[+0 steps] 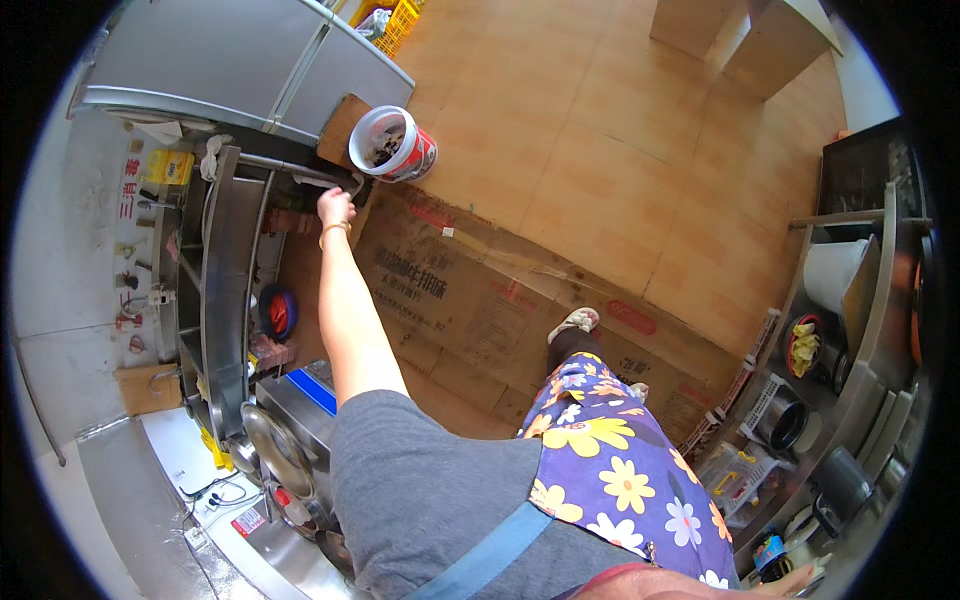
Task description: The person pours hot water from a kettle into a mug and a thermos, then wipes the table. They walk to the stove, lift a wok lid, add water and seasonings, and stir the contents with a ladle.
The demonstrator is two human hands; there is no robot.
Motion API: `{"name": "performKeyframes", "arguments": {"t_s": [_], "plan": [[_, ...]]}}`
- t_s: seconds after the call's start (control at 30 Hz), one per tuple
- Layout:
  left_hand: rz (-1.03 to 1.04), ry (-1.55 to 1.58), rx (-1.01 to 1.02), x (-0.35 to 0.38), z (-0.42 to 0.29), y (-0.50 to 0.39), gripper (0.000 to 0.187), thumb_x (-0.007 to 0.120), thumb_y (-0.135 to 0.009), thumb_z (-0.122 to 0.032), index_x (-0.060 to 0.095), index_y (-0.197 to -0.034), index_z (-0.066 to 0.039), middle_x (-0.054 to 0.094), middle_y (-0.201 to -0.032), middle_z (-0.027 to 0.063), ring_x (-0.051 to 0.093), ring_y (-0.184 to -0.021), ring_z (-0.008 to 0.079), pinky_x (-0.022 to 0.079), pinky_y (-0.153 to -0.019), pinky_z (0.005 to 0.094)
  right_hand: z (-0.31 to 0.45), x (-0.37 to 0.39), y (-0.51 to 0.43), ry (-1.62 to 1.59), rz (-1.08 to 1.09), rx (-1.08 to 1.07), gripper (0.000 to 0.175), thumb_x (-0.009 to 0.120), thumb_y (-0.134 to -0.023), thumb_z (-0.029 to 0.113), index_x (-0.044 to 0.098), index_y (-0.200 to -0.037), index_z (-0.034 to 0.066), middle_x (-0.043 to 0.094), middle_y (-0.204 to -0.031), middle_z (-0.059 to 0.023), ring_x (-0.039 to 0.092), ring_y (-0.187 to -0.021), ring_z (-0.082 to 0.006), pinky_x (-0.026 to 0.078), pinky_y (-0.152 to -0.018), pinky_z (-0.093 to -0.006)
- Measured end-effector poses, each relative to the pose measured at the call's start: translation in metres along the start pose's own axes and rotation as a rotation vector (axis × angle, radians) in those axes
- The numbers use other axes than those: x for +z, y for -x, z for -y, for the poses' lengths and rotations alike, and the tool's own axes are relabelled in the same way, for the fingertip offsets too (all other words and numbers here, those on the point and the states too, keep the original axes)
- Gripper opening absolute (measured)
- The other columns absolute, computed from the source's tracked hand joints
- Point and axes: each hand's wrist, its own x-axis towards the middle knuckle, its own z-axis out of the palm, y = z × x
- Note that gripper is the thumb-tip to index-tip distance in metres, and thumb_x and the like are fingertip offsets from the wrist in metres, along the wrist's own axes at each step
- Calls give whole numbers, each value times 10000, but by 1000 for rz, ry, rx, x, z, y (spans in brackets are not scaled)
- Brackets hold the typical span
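Note:
My left hand (pixel 335 206) reaches far out at the upper left, fingers curled around what looks like the pale handle (pixel 358 186) of a plastic bucket. The white and red bucket (pixel 424 155) stands on the floor just past the hand, with dark and pale scraps (pixel 387 147) inside. A gold-coloured bangle (pixel 334 229) circles my left wrist. Only part of my right hand (pixel 791 581) shows at the bottom right edge, close to the shelf items there. Whether it holds anything is not clear.
Flattened cardboard (pixel 480 300) covers the floor underfoot. A steel rack (pixel 225 300) runs along the left, below a grey refrigerator (pixel 202 60). On the right, a steel shelf (pixel 862 315) carries pots, baskets and a bowl (pixel 802 349). Pan lids (pixel 277 450) lean at lower left.

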Motion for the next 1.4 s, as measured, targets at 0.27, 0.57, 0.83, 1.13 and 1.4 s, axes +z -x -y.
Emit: {"name": "performKeyframes", "arguments": {"t_s": [0.27, 0.57, 0.83, 1.13, 1.4], "plan": [[375, -388, 108, 70, 89, 150, 319, 652, -777, -137, 632, -1074, -21, 669, -896, 117, 644, -753, 204, 520, -647, 336, 13, 173, 18, -402, 430, -211, 323, 431, -932, 276, 622, -1064, 51, 658, -951, -103, 636, -723, -246, 503, -640, -359], [762, -429, 225, 91, 142, 180, 314, 639, -820, -191, 628, -1079, -12, 672, -1001, 106, 638, -903, 210, 503, -802, 321, 301, 195, 569, -477, 1804, -493, 252, 599, -861, 124, 613, -1094, 30, 629, -816, -36, 565, -605, -116, 441, -500, -242], [343, -57, 50, 45, 212, 63, 294, 638, -826, -187, 612, -1064, -16, 670, -924, 149, 652, -868, 259, 509, -772, 347, 624, 31, 907, -377, 1847, -1184, 213, 548, -903, 218, 626, -917, 21, 570, -699, -7, 505, -589, -85, 419, -508, -235], [113, 122, -516, -13, 266, 99, 285, 617, -893, -171, 589, -1143, -37, 669, -976, 95, 635, -860, 153, 507, -767, 272, 838, -25, 1319, -141, 2149, -1345, 242, 588, -867, 276, 618, -942, 48, 631, -781, -65, 586, -623, -153, 487, -540, -299], [-401, 638, -1174, 94, 238, 92, 260, 587, -917, -130, 564, -1158, -35, 623, -919, 18, 579, -787, 89, 480, -697, 219, 883, 100, 1614, 135, 2173, -1120, 314, 563, -889, 219, 536, -1187, 122, 646, -833, -80, 623, -611, -198, 558, -561, -365]]}}
